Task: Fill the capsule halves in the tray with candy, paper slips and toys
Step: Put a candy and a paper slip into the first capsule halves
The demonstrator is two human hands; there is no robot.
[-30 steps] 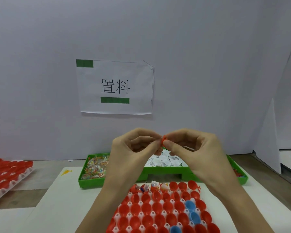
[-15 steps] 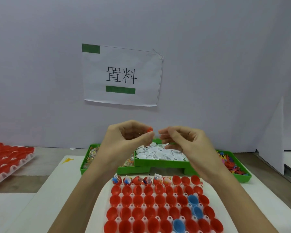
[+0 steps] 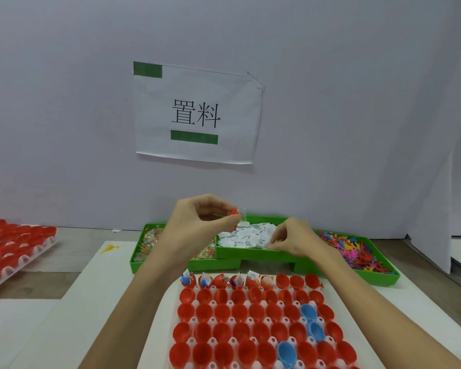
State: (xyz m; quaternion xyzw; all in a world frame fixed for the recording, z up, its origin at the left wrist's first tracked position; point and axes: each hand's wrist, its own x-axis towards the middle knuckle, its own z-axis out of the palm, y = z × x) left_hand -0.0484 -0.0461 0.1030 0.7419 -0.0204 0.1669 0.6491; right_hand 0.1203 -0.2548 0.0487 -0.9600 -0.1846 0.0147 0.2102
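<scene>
A white tray (image 3: 328,284) in front of me holds rows of red capsule halves (image 3: 238,331) and a few blue ones (image 3: 309,312). Several halves in the far row (image 3: 236,280) hold candy and slips. My left hand (image 3: 197,230) is raised above the green bins and pinches a small orange toy (image 3: 234,211) with a clear wrapper. My right hand (image 3: 293,239) reaches into the middle green bin and pinches a white paper slip (image 3: 266,245) from the pile (image 3: 246,235).
A green bin of wrapped candy (image 3: 151,242) stands at the left and a green bin of coloured toys (image 3: 357,249) at the right. Another tray of red capsule halves (image 3: 8,249) lies far left. A paper sign (image 3: 196,113) hangs on the wall behind.
My hands have parted. The right hand has dropped from the left hand down into the paper slip bin. The left hand keeps the orange toy raised. The view has tilted down.
</scene>
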